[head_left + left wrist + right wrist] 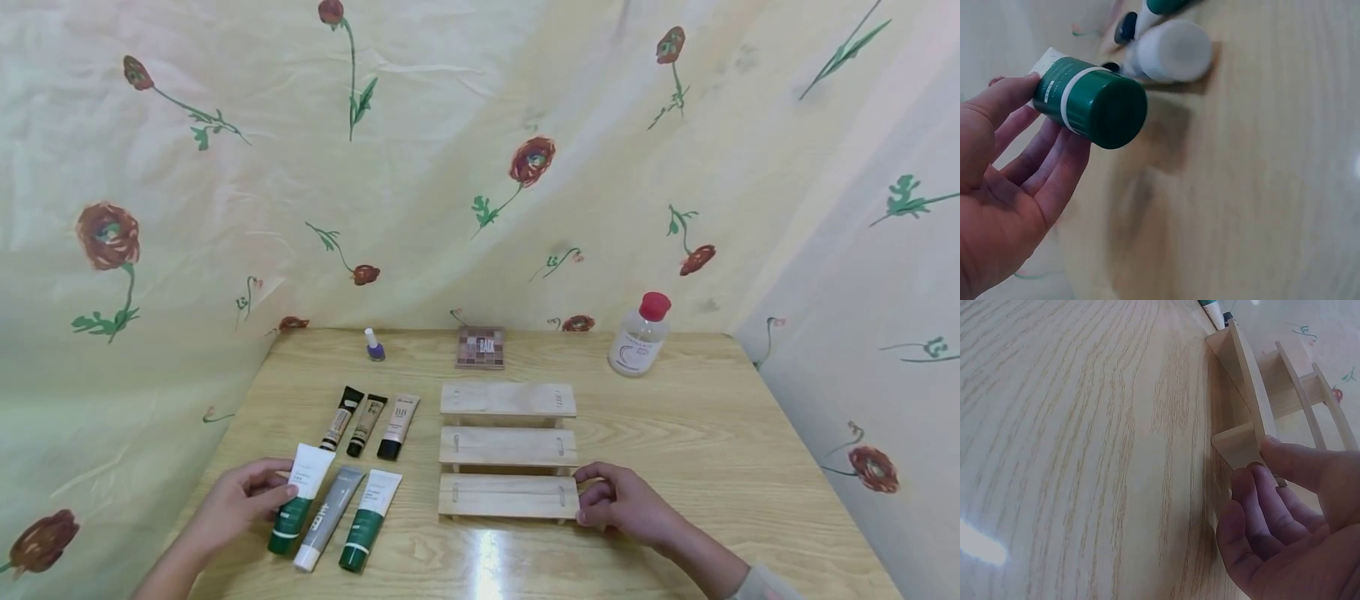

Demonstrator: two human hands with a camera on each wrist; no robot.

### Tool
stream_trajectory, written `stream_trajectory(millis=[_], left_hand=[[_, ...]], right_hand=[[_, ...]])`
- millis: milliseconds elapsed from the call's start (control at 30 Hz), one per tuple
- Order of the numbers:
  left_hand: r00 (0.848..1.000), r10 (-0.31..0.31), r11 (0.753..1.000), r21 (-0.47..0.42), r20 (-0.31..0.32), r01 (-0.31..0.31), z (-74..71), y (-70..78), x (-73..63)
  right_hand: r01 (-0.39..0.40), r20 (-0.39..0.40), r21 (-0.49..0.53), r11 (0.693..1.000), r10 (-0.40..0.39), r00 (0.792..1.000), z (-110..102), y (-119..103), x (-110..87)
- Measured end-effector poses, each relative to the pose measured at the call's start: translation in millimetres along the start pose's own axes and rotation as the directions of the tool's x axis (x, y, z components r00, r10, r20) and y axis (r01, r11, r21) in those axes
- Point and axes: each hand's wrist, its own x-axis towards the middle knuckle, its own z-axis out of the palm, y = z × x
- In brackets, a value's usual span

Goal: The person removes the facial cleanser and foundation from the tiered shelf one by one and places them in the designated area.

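My left hand pinches a white and green squeeze tube between thumb and fingers. In the left wrist view the tube's green cap tilts above the table, with a shadow below it. Beside it lie a grey tube and another white and green tube. My right hand grips the right end of the lowest step of a three-tier wooden stand. The right wrist view shows the thumb on top of that wooden board and the fingers curled underneath.
Behind the large tubes lie a black-ended concealer tube, a gold tube and a BB cream tube. Along the back stand a purple nail polish bottle, an eyeshadow palette and a red-capped clear bottle. Flowered cloth surrounds the table.
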Motion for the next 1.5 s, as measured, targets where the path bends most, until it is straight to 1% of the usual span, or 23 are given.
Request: stream_trajectory(millis=[100, 200, 333, 433, 500, 633, 867, 967, 1267, 1400, 1500], left_hand=[[0.999, -0.037, 0.999, 0.022, 0.01, 0.036, 0.8, -12.6, -1.3], [0.999, -0.044, 0.998, 0.046, 0.018, 0.043, 1.3, -20.4, -2.7], [0.998, -0.038, 0.998, 0.058, 0.04, 0.036, 0.8, -25.1, -2.9], [0.997, -0.046, 0.998, 0.044, 0.061, 0.043, 0.5, -27.3, -1.3], [0.996, -0.06, 0.998, 0.024, 0.071, 0.059, 0.7, -29.0, 0.5], [0.992, -0.102, 0.995, 0.018, 0.068, 0.101, 1.5, -32.2, 4.9], [0.982, -0.189, 0.979, 0.081, 0.013, 0.187, 5.2, -30.6, 9.3], [0.979, -0.203, 0.974, 0.102, 0.009, 0.201, 5.7, -28.1, 10.1], [0.985, -0.172, 0.973, 0.153, -0.003, 0.17, 3.1, -22.7, 7.8], [0.984, -0.179, 0.968, 0.18, 0.001, 0.176, 1.9, -21.3, 8.5], [0.986, -0.166, 0.965, 0.211, 0.017, 0.159, -0.5, -19.9, 9.3]], right_hand=[[-0.005, 0.0, 0.002, 1.0, 0.005, 1.0, 0, 0, -0.7], [-0.013, 0.0, 0.006, 1.0, 0.013, 1.0, 1, 1, -1.5], [-0.016, 0.002, 0.012, 1.0, 0.016, 1.0, 1, 1, -2.0], [-0.01, 0.003, 0.011, 1.0, 0.01, 1.0, 1, 0, -1.9], [-0.006, 0.003, 0.009, 1.0, 0.006, 1.0, 0, 0, -1.7], [-0.004, 0.003, 0.006, 1.0, 0.004, 1.0, 1, 0, -0.8], [-0.004, 0.002, 0.001, 1.0, 0.004, 1.0, 1, 1, 0.2], [-0.002, 0.001, 0.0, 1.0, 0.002, 1.0, 1, 1, 0.5], [0.002, 0.006, -0.002, 1.0, -0.002, 1.0, 1, 1, 1.1], [0.003, 0.007, -0.025, 1.0, -0.003, 1.0, -1, -1, -0.4], [0.009, 0.008, -0.05, 0.999, -0.008, 1.0, -3, -4, -2.5]])
